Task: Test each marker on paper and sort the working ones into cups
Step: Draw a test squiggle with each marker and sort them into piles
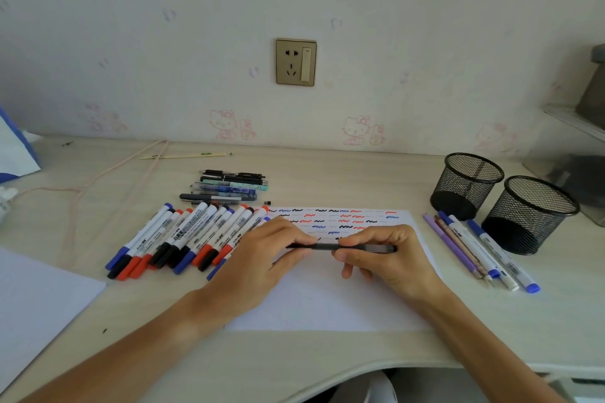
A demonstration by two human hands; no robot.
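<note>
Nearest to us, our two forearms reach in from the bottom edge over the pale desk (327,357). Both hands meet above the white test paper (327,301), holding one slim black pen (330,247) level between them. Our left hand (262,258) has its fingers curled round the pen's left end, thumb side tucked against it. Our right hand (383,255) pinches the barrel with thumb and forefinger near the middle, the other fingers curled loosely below; the pen's right end sticks out past the knuckles. We cannot tell whether the cap is on or coming off.

The far half of the paper carries rows of black, red and blue squiggles (334,219). Left of the paper lies a fan of whiteboard markers (183,239) with blue, black and red caps, touching one another. Behind them sits a small stack of pens (229,186). Right of the paper a smaller group of markers and pens (478,249) lies just beside two black mesh cups (466,185) (528,213), which stand upright and nearly touching. A second sheet (36,301) lies at the desk's left edge.
</note>
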